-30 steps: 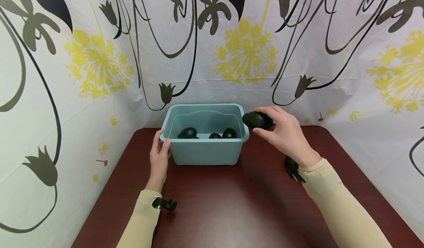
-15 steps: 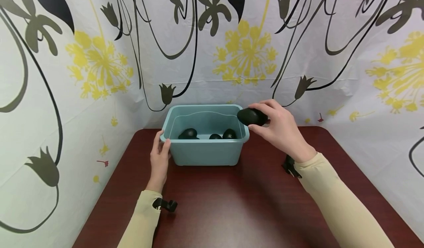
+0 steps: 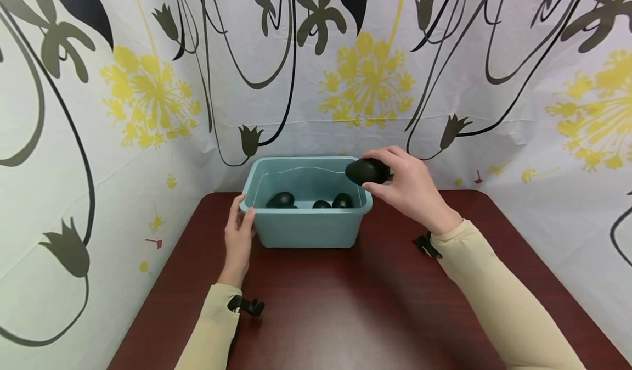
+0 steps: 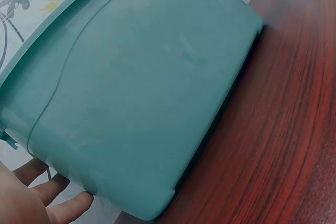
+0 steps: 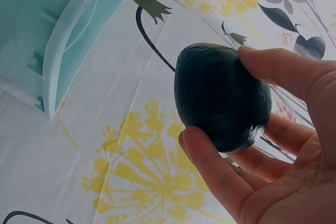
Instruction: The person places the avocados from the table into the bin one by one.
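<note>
A light blue plastic bin (image 3: 308, 228) stands near the back of the table. My left hand (image 3: 238, 244) holds its front left corner, with fingers (image 4: 71, 208) against the outer wall in the left wrist view. Several dark green avocados (image 3: 281, 199) lie inside, partly hidden by the front wall. Between the thumb and fingers of my right hand (image 3: 407, 189) is another dark avocado (image 3: 366, 171), raised above the bin's right rim. The right wrist view shows this avocado (image 5: 220, 98) pinched sideways, with the bin's edge (image 5: 58, 61) apart from it at upper left.
The dark reddish-brown table (image 3: 306, 304) extends in front of the bin. A white cloth (image 3: 296, 101) with flower prints hangs behind and along the sides. Black camera straps (image 3: 245, 305) sit on both wrists.
My right hand has moved left with the avocado, from beside the bin to over its right rim. My left hand and the bin have stayed in place.
</note>
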Demonstrator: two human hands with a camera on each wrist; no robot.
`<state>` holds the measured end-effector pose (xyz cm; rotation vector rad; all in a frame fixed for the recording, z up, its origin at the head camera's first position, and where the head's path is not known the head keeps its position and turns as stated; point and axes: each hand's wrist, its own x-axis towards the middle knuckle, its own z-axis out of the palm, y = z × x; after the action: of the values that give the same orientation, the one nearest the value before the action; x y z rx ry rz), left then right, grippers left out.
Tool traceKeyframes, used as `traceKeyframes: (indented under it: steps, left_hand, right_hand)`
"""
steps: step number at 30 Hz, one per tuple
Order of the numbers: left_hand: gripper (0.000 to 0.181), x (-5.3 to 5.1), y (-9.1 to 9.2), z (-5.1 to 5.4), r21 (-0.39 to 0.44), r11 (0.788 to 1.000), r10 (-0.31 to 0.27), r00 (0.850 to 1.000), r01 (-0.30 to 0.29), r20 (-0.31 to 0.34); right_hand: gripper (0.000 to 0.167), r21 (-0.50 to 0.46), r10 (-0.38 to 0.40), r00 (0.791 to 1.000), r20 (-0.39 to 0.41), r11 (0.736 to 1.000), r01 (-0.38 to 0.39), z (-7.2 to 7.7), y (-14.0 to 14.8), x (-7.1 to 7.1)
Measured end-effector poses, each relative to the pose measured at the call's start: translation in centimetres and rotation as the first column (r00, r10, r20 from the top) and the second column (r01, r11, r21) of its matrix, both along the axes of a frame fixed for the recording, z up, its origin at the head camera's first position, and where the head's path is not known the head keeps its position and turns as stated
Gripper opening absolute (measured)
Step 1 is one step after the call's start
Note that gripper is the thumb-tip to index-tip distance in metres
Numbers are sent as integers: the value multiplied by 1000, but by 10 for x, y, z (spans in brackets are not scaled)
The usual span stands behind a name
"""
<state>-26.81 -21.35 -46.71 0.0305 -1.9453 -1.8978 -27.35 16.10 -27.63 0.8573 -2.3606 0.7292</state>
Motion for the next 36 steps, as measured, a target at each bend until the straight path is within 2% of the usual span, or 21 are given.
traceKeyframes:
  steps: [17,24,36]
  left_hand:
    - [54,-1,0,-1,-6,1000,3,1000,-3,-8]
    - [54,-1,0,-1,3,1000,-2,1000,2,-10]
    - [54,0,0,-1,1,1000,-2,1000,2,-16]
  right_hand:
    - [55,48,-5,997,73,999,1,-3,-15,-18]
    - [55,66,-5,992,129,998,-4,-3,-23,-24]
    - [53,110,-1,979,205,994,-22,-15,-34,-40]
